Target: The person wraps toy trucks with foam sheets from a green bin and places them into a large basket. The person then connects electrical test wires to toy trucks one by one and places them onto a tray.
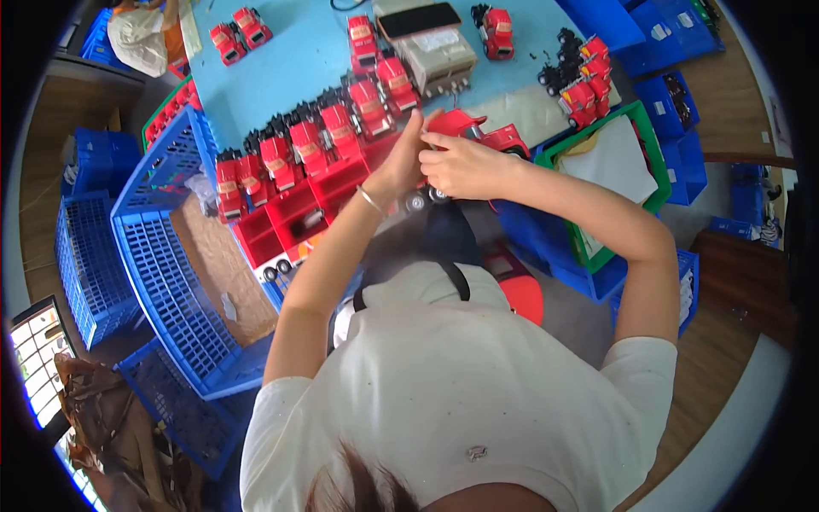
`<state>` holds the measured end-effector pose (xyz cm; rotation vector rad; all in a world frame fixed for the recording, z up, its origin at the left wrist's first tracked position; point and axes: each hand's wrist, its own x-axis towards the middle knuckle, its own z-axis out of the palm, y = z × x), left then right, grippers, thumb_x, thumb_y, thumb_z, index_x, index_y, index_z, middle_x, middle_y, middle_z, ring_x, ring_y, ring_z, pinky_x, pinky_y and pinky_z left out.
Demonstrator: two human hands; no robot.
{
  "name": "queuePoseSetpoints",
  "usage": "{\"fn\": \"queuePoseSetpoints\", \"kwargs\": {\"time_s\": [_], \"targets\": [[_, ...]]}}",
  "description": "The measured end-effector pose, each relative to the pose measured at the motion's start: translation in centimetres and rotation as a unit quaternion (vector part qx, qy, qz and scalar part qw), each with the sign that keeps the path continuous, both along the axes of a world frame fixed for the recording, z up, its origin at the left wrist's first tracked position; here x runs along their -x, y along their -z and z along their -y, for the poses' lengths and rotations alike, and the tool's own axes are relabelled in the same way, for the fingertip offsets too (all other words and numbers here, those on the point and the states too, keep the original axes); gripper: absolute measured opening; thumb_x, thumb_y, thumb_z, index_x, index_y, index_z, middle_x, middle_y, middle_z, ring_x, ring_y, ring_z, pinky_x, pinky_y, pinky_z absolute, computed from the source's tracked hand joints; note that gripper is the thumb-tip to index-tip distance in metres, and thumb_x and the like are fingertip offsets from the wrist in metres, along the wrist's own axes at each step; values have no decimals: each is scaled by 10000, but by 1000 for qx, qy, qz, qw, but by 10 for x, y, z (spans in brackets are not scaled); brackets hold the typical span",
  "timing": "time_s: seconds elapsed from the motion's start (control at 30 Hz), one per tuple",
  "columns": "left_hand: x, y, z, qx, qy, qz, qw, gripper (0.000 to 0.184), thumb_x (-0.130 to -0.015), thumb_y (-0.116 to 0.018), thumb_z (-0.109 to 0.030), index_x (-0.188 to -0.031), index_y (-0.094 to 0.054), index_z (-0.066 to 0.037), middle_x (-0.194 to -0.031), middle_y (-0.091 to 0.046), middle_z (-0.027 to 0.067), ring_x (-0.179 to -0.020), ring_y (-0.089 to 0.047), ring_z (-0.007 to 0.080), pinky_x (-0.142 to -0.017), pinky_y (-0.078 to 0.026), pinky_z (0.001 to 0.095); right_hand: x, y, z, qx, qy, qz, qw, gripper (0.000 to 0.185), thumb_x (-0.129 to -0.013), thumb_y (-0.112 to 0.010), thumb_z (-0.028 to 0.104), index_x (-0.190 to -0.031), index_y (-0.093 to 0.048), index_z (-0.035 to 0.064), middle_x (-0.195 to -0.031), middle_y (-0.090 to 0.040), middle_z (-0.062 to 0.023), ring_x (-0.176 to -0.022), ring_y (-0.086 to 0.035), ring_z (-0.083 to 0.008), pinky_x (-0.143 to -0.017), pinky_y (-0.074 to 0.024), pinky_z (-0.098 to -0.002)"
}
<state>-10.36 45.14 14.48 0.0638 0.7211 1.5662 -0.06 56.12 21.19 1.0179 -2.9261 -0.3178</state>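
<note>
Two bare hands in the head view, both mine: left hand (pixel 399 166) held edge-on, right hand (pixel 465 166) with fingers curled in to meet it. Grip: fingertips brought together; whether anything small is pinched between them I cannot tell. The red toy truck (pixel 503 137) sits just beyond and to the right of my right hand, at the near edge of the blue table (pixel 290 77); partly hidden by the hands. Judgement on method: work fingertip to fingertip, wrists steady, pressure light, and left forearm clear of the neighbouring row so nothing gets knocked. Counts: seven red cabs in the slanting row (pixel 307 145), left of my hands, along a red compartmented trailer (pixel 334 177); one cab (pixel 363 43) just behind the row's right end; two cabs (pixel 252 27) far left; one cab (pixel 497 36) far right of one grey box (pixel 437 61); a cluster (pixel 582 101) at right, overlapping, roughly four, count uncertain. Also one green-rimmed crate (pixel 653 145) near right, one large blue crate (pixel 175 282) near left, one other person (pixel 136 38) far left.
</note>
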Motion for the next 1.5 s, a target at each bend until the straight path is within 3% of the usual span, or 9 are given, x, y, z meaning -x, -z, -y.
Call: {"fn": "queuePoseSetpoints", "kwargs": {"time_s": [0.1,0.13,0.2,0.23,0.33,0.6,1.1,1.43,1.5], "targets": [[9,14,-6,45,41,26,998,592,-912,-414,-518,-1281,-440,-55,-1197,-553,115,-1122,-519,266,-948,-416,403,-13,36,-6,31,17,52,998,89,-704,-570,139,-743,-636,93,-801,-564,-14,-936,-523,-156,-1016,-320,-424],[18,39,-8,66,19,-171,983,580,-893,-473,-471,-1286,-431,-46,-1217,-541,125,-1138,-506,268,-951,-410,403,-20,53,-11,55,43,47,996,86,-689,-592,144,-737,-638,90,-787,-565,-14,-922,-525,-157,-1028,-310,-432],[32,78,-7,103,-20,-538,836,591,-855,-592,-377,-1297,-414,-28,-1256,-517,146,-1171,-482,273,-959,-398,404,-32,78,-18,81,67,47,993,88,-674,-613,149,-731,-640,88,-773,-565,-14,-908,-527,-157,-1040,-299,-441],[37,91,-4,108,-17,-534,838,591,-855,-592,-377,-1297,-414,-28,-1256,-517,146,-1171,-482,273,-959,-398,404,-40,90,-20,82,92,72,990,110,-652,-637,159,-735,-642,87,-774,-565,-14,-910,-528,-157,-1046,-293,-445],[45,111,2,149,21,-770,619,677,-735,-724,-271,-1279,-419,-7,-1234,-536,184,-1142,-515,286,-955,-396,404,-54,119,-21,86,147,125,978,168,-610,-684,177,-742,-645,83,-778,-565,-15,-914,-531,-158,-1057,-280,-453],[38,121,-12,193,14,-761,620,699,-670,-754,-305,-1238,-447,-37,-1104,-629,125,-1034,-586,296,-924,-409,393,-48,154,-20,122,204,75,968,205,-585,-707,194,-749,-651,84,-787,-568,-10,-928,-530,-160,-1062,-274,-457],[35,118,-13,213,12,-750,626,674,-668,-759,-310,-1206,-434,-66,-1130,-624,93,-1054,-579,274,-909,-408,403,-17,164,-38,103,51,84,990,282,-585,-733,290,-784,-679,98,-840,-608,20,-980,-526,-153,-1075,-251,-447],[38,115,-12,221,39,-724,652,669,-656,-766,-302,-1179,-440,-44,-1153,-601,117,-1084,-552,290,-919,-402,411,-34,140,-51,85,100,107,986,119,-634,-653,182,-710,-671,92,-733,-606,16,-934,-546,-150,-1075,-256,-459],[31,108,-15,208,20,-798,565,636,-702,-738,-317,-1192,-441,-41,-1176,-576,110,-1116,-526,270,-928,-399,408,-43,121,-66,92,119,116,982,94,-653,-636,162,-692,-666,82,-708,-600,14,-930,-548,-153,-1074,-259,-463]]}}
